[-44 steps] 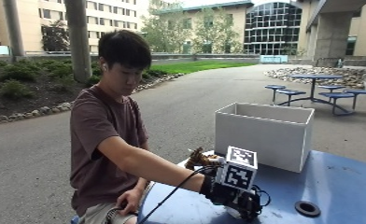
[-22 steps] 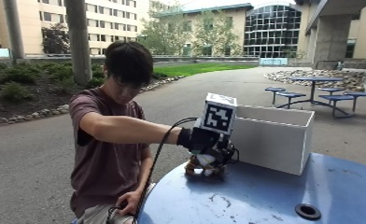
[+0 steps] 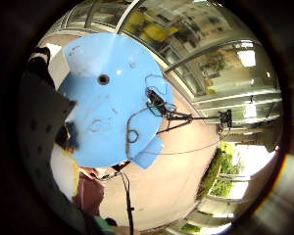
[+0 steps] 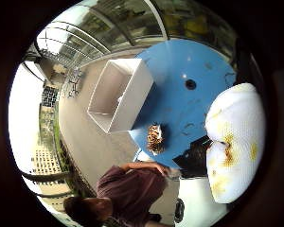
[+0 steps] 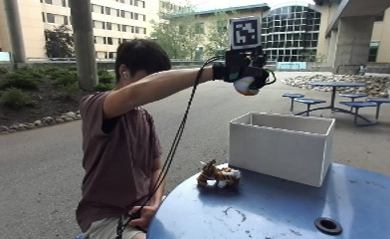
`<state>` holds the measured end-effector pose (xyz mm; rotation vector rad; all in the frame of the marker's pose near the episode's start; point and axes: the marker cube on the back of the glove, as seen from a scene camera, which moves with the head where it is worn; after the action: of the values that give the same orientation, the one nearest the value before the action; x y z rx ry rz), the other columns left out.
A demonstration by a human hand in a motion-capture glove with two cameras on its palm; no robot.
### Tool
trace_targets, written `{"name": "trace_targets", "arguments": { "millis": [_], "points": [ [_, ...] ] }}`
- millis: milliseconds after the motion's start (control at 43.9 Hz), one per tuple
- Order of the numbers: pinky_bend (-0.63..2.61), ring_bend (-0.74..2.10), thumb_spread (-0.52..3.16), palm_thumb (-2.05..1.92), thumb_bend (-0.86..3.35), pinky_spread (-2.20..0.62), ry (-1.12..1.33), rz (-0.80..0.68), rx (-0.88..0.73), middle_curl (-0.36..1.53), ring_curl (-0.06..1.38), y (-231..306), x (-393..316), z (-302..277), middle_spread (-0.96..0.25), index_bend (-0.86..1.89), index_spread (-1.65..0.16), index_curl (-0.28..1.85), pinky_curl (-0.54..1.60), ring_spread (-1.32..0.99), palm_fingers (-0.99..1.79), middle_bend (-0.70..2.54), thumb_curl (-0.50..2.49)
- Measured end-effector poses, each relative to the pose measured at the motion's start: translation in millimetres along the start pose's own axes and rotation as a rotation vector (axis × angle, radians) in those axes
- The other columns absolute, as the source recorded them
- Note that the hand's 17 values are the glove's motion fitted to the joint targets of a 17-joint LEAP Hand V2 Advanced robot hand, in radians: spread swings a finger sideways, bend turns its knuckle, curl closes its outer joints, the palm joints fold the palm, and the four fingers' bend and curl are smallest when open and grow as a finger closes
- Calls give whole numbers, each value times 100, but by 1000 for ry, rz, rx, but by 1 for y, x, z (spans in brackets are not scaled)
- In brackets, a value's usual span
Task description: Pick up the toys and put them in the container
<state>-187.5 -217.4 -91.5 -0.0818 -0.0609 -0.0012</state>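
Blue round table (image 5: 281, 209) outdoors on paved plaza; grip (image 5: 243, 69) clamped on white toy (image 5: 246, 85).

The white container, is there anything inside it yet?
Looks empty: the white container shows only bare walls in the thumb-side palm view, though part of its floor is hidden.

one white rectangular container (image 5: 281, 152); one striped tiger toy (image 5: 217, 177) on one round blue table (image 5: 274, 211); one white-and-yellow soft toy (image 5: 246, 85); one gloved right hand (image 5: 243, 69).
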Motion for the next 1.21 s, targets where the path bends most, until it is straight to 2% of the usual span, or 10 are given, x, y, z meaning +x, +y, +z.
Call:
{"name": "trace_targets", "arguments": {
  "millis": [251,524,638,684,729,752,775,798,957,1208],
  "points": [
    [130,141,56,63,9,-37,117,-323,28,88,85,-58,-137,15,-30,94,-38,96,58,-48,64,123,119],
    [135,144,51,64,8,-36,159,-527,-16,92,87,-84,-314,78,-31,93,-40,105,60,-48,59,124,125],
    [138,144,49,64,6,-36,200,-562,-145,93,88,-82,-347,99,-31,90,-40,108,61,-48,52,120,127],
    [140,141,53,61,3,-36,228,-569,-222,90,86,-82,-359,107,-31,76,-39,105,60,-46,29,109,125],
    [140,136,71,48,-2,-32,233,-572,-278,83,84,-81,-367,111,-29,58,-36,100,61,-43,-9,88,119],
    [141,121,77,36,-10,-26,229,-571,-294,81,81,-80,-368,112,-27,40,-34,94,62,-38,-42,84,113],
    [146,117,81,33,-9,-23,224,-570,-302,74,80,-80,-369,112,-23,36,-34,92,62,-35,-55,63,110],
    [150,97,84,23,-14,-19,221,-570,-306,70,76,-79,-368,112,-18,23,-32,85,61,-29,-81,52,105],
    [136,54,101,4,-7,-4,245,-552,-294,54,59,-74,-339,99,-5,0,-28,59,52,-13,-60,17,85],
    [108,31,116,-1,-3,4,293,-507,-257,42,48,-48,-258,75,0,4,-23,39,41,-2,-41,11,66]
  ]
}}
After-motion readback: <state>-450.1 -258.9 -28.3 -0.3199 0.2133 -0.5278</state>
